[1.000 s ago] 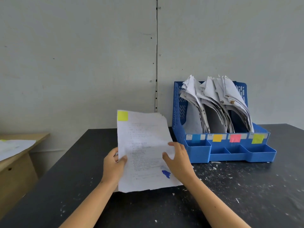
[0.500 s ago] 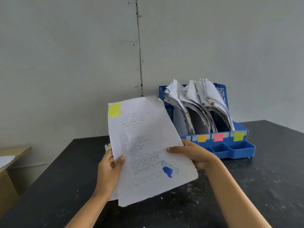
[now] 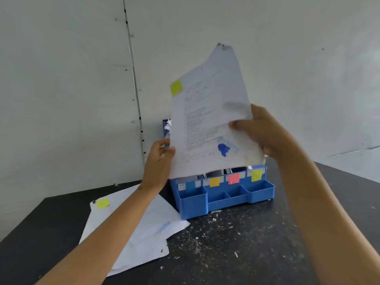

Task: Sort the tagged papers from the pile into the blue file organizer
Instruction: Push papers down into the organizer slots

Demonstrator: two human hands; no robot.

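A stapled sheaf of paper [image 3: 209, 120], bearing a yellow-green tag [image 3: 176, 87] near its upper left corner, is held upright above the blue file organizer [image 3: 224, 194]; its left edge is pinched between thumb and fingers of the left hand [image 3: 159, 156], and its right edge is gripped by the curled fingers of the right hand [image 3: 261, 130]; the sheaf is not yet lowered into any slot. The organizer's slots are mostly hidden by the raised sheaf, though crumpled paper [image 3: 168, 126] is glimpsed at its rear left; its front is marked by an orange label [image 3: 214, 182], a pink label [image 3: 233, 178] and a yellow-green label [image 3: 256, 175], the last judged to be the matching destination, at the far right. The pile [image 3: 144, 229] is seen lying flat on the dark table [image 3: 246, 243], just left of the organizer, with a yellow-green tag [image 3: 103, 203] on its top sheet; at least a few sheets are thus left, and the task is judged unfinished. Printed lines and a blue ink stamp [image 3: 225, 148] are visible on the held sheet, and a fainter blue stamp on the pile; none of the writing can be read.
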